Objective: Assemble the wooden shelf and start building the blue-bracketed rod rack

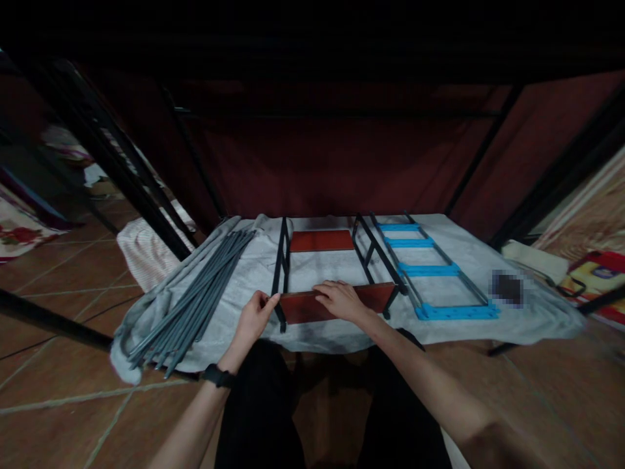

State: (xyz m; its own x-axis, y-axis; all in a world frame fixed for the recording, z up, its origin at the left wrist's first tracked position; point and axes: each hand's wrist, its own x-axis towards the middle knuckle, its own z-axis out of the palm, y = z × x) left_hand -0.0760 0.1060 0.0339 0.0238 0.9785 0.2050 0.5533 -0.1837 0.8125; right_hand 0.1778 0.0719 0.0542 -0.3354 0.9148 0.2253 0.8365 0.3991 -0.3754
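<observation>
A small frame of black metal sides and reddish-brown boards lies on a grey cloth in front of me. My left hand [258, 312] is at the left end of the near board [297, 308], thumb and forefinger pinched together by its corner. What lies between those fingertips is too small to make out. My right hand [336, 299] rests on the same board near its middle, fingers stretched out across its upper part. Farther back, a second reddish-brown board [322, 241] spans the black side bars [280, 257].
Grey metal tubes [205, 293] are piled at left on the grey cloth [322, 335]. To the right lies a rack with blue crosspieces [430, 269], beside a blurred dark object [508, 288]. Dark posts [122, 176] and a dark red fabric panel [332, 163] enclose the space.
</observation>
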